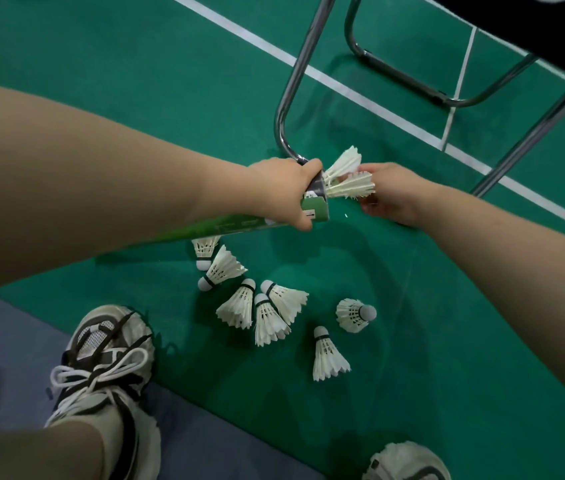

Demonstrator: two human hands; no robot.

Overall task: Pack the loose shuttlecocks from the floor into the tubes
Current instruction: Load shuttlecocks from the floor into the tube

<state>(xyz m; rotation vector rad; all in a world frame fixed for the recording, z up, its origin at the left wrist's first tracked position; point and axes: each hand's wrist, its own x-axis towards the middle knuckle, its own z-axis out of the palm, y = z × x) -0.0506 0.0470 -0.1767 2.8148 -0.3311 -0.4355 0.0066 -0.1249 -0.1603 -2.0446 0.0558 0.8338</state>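
**Two birds at one mouth: a jam waiting to happen**

The left hand (283, 188) is closed around the open end of the green tube (239, 225), which lies nearly level and runs back under the forearm. The right hand (392, 194) pinches the feather skirts of two shuttlecocks (348, 174) at the mouth, corks pointed in. They splay apart rather than nest, so pushing both at once may wedge them, bend feathers or crush a skirt against the rim. If they are not seated, one could slide back out of the level tube once the fingers let go.

Seven loose shuttlecocks (267, 315) lie on the green floor (447, 323) below the hands, near the left shoe (108, 368); a shifted foot could flatten one. The chair leg (291, 98) stands just behind the left hand and could be knocked.
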